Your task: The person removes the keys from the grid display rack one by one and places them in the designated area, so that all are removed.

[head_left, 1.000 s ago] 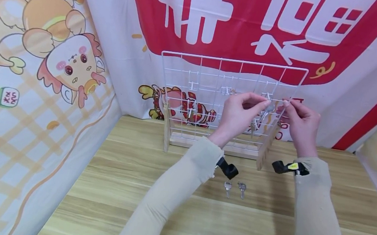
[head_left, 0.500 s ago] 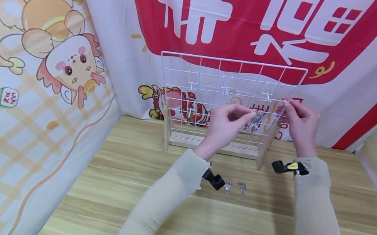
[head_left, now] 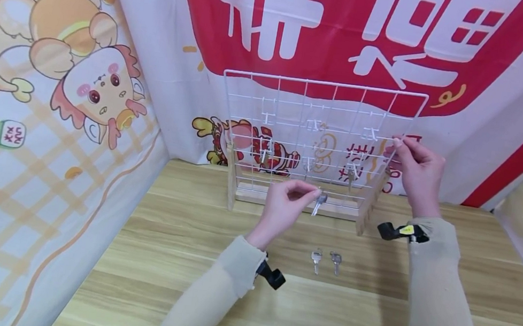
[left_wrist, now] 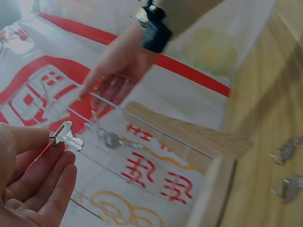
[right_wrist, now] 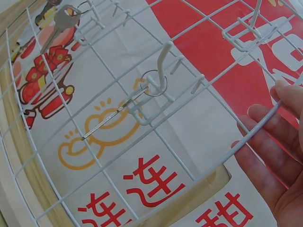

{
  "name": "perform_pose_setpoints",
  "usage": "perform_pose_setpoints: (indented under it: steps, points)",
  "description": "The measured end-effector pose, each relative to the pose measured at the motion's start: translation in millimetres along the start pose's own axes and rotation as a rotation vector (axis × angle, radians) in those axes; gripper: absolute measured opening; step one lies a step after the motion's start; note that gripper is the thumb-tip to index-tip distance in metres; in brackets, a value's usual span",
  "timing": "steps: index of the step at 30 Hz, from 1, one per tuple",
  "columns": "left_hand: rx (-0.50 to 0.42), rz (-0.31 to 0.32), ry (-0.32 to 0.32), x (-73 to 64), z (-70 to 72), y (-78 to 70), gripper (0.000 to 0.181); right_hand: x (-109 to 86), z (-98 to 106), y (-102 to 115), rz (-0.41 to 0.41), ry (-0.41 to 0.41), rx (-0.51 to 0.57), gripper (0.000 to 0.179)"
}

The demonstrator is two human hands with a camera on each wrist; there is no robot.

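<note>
"Largest item?"
"Cloth backdrop (head_left: 345, 27): white with a red panel and pale lettering. Beyond both grips."

"Next?"
"Surface (head_left: 162, 227): light wood, streaked grain. Beneath both grips."

"Then?"
"Wire grid (head_left: 326, 83): white, set in a pale wooden stand (head_left: 333, 211). Beyond the left grip; its side edge at the right grip."

"The grips?"
"Right grip (head_left: 419, 173): pinching the side wire of the grid, thumb on one side, fingers on the other. Left grip (head_left: 282, 205): pinching one key, thumb against fingers, the lower fingers loosely bent."

"Hooks?"
"White hooks (head_left: 313, 125), in an upper and a lower row on the grid. Beyond the left grip, to the left of the right grip."

"The pinched key, in detail?"
"Held key (left_wrist: 67, 137): silver metal, shiny, flat head with a slot-like mark, toothed blade. Head at the left grip's fingertips, blade slanting down from them. Whether it carries a ring, cannot tell."

"Other keys?"
"Two loose keys (head_left: 316, 256): silver, side by side on the surface, to the right of the left grip and nearer the wearer. Hanging key (right_wrist: 113, 113): seen nearly edge-on, on the lower hook nearest the right grip."

"Smallest?"
"Its ring (right_wrist: 141, 81): thin wire, looped over that hook."
</note>
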State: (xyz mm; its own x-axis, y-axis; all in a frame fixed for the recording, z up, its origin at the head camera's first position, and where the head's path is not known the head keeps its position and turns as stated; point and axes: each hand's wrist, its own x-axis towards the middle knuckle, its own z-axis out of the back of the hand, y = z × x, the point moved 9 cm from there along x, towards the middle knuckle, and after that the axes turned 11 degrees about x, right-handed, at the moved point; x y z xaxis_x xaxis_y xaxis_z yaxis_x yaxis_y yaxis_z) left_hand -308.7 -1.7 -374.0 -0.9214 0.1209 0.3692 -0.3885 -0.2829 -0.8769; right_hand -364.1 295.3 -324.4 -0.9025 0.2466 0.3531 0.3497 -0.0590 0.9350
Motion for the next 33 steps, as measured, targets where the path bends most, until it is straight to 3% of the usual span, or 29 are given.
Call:
perform_pose_setpoints:
  steps: [6,15,23,33]
  points:
    - [0.016,0.088,0.027,-22.5,-1.8,38.5,0.009,0.0,-0.1,-0.4,0.001,-0.002,0.000,0.040]
    - [0.052,0.211,0.075,-44.0,-9.9,78.1,0.007,-0.5,-1.7,2.5,0.009,-0.012,0.019,0.039]
    - [0.065,0.243,0.103,-56.4,-15.2,94.1,0.006,-1.2,-2.7,3.7,0.018,-0.008,0.005,0.038]
    - [0.043,0.374,0.184,-72.4,-24.4,118.9,0.004,0.1,-0.6,3.1,0.023,-0.007,0.024,0.038]
